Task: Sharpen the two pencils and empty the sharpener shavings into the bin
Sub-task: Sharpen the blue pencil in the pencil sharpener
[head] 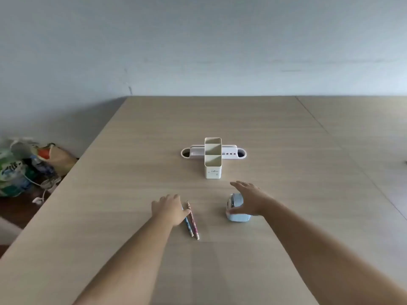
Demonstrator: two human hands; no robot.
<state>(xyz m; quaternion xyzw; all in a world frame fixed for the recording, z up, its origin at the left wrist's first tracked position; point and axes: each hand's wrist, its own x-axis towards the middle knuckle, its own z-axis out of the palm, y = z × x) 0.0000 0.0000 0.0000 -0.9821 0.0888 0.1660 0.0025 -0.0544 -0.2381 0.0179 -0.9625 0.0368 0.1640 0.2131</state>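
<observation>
Two pencils lie side by side on the table (286, 139), nearest you at about 6 o'clock of the scene's centre: blue pencil (188, 225) on the left, pink pencil (194, 223) touching or just beside it, tips pointing away toward 12 o'clock.

Your left hand (169, 209) lies flat, palm down, fingers loosely spread, thumb edge resting on the pencils' far half. It's open, gripping nothing yet. Pick one pencil only: roll the pink one clear w/ the thumb, then pinch it near mid-shaft so the tip stays free for the sharpener hole.

At about 3 o'clock from the pencils sits the light blue sharpener (236, 211). Your right hand (247, 200) arches over it, fingers extended fwd, thumb low against its near side; open, not closed round the body yet. Seat the palm on top & press down so it won't skid while you feed the pencil in.

Both forearms are stretched out, roughly parallel.

Farther out at 12 o'clock, a cream pen holder (213, 162) stands in front of a white cable tray (231, 153). No bin is clearly identifiable; only bags (26, 166) on the floor at 9 o'clock.
</observation>
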